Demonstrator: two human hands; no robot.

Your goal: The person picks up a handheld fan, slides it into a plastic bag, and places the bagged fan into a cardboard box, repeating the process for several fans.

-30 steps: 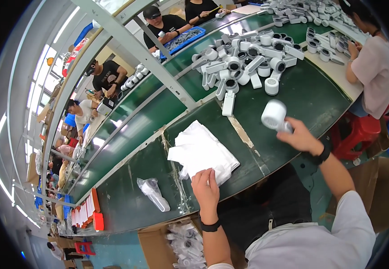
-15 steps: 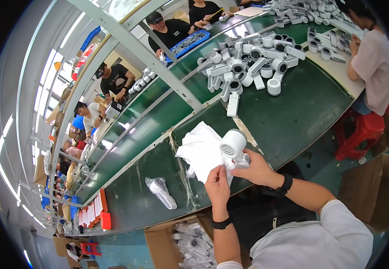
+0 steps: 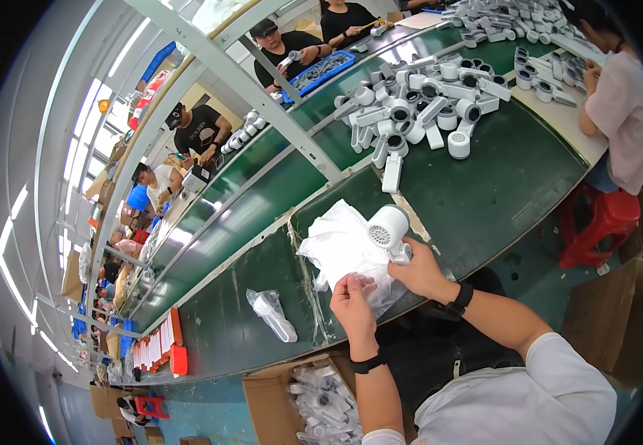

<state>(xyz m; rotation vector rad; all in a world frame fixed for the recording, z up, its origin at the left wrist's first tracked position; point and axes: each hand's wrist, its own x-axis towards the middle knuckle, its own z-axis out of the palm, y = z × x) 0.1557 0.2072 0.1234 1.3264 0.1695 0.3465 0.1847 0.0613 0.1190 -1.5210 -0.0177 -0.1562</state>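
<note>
White plastic filled your right grip (image 3: 419, 274): its fingers were wrapped around the handle of a round-headed device (image 3: 390, 226), whose vented face was turned toward your left side. Your left grip (image 3: 353, 305) was pressed together at thumb and fingertips, pinching the edge of a clear bag (image 3: 387, 298), just below the device. Most of the handle was hidden by your right grip, and the bag blurred into the stack of white sheets (image 3: 340, 241) beyond your left grip, so you could not tell whether it touched the handle. Left of your left grip, a bagged device (image 3: 271, 315) lay on the bench (image 3: 485, 208), its wrapping creased over the details. Below that grip, a carton (image 3: 262, 404) of wrapped pieces was cut off by the lower edge. Far beyond both grips, a co-worker's black shirt (image 3: 201, 126) bore pale lettering, small and distorted near the rim.
</note>
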